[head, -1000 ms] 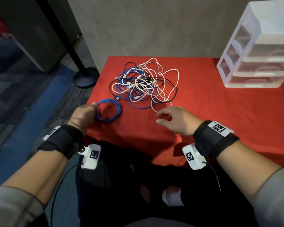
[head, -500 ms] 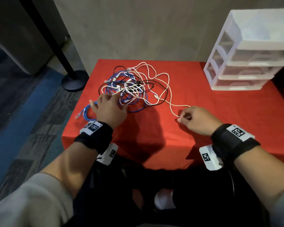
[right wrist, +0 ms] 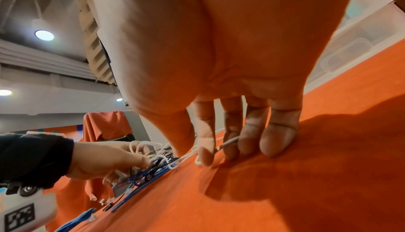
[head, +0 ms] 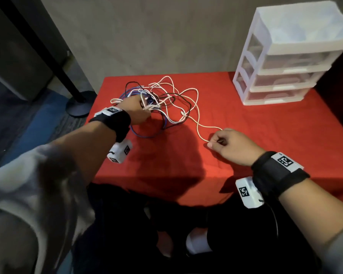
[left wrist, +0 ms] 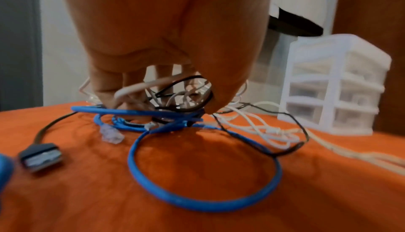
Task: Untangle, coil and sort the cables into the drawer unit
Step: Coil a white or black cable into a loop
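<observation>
A tangle of white, black and blue cables [head: 166, 103] lies on the red tablecloth [head: 265, 131], at the back left. My left hand [head: 145, 107] reaches into it, and the left wrist view shows fingers and thumb curled round a bunch of strands [left wrist: 175, 100]. One blue loop [left wrist: 197, 201] lies flat in front of that hand. From the tangle, a white cable [head: 198, 123] runs right to my right hand [head: 212, 142], which pinches it between thumb and forefinger [right wrist: 197, 152] just above the cloth. The white drawer unit [head: 285, 56] stands at the back right, its drawers closed.
A black USB plug [left wrist: 41, 156] and a clear network plug [left wrist: 110, 134] lie left of the tangle. More blue cable [right wrist: 74, 222] sits near the table's left edge. A black stand base [head: 80, 106] is on the floor at left. A grey wall backs the table.
My left hand left the blue coil at the table's left edge and went into the tangle, gripping it. My right hand pinched the white cable and drew it out to the right.
</observation>
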{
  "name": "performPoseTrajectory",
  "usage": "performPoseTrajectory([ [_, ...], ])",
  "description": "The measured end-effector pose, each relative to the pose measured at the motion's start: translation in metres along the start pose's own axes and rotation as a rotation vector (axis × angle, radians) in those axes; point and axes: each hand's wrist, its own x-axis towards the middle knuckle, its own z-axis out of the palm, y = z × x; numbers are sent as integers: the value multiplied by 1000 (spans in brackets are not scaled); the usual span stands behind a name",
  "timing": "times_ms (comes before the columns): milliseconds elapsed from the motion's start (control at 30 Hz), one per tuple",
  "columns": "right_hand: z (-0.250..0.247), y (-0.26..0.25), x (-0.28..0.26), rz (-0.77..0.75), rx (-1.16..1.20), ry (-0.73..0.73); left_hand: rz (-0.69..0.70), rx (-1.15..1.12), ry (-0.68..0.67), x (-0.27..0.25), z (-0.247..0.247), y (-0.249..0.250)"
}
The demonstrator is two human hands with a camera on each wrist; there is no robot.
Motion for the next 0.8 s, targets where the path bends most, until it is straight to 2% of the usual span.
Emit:
performPoseTrajectory([
  [67,0,3,1,-3,36,-2,2,-85,82,-4,-7,4],
  [167,-1,3,-1,-9,92,27,-88,-242,334,-4,-14,8],
  [267,-6,-3,-2,-19,135,109,-18,-380,483,-5,-27,24],
  [467,-37,-26,6,-68,192,330,166,-621,554,-15,-48,95],
  [533,-48,-32,5,-72,261,389,293,-676,559,-22,-46,121],
  [600,-57,-35,3,-73,320,449,439,-761,512,-33,-38,145],
  [667,-61,-32,1,-52,338,480,496,-791,396,-37,-24,159],
  [733,-61,-20,-1,12,341,496,422,-646,204,-31,-6,156],
  [800,-61,-7,-5,90,333,496,288,-535,4,-21,12,138],
])
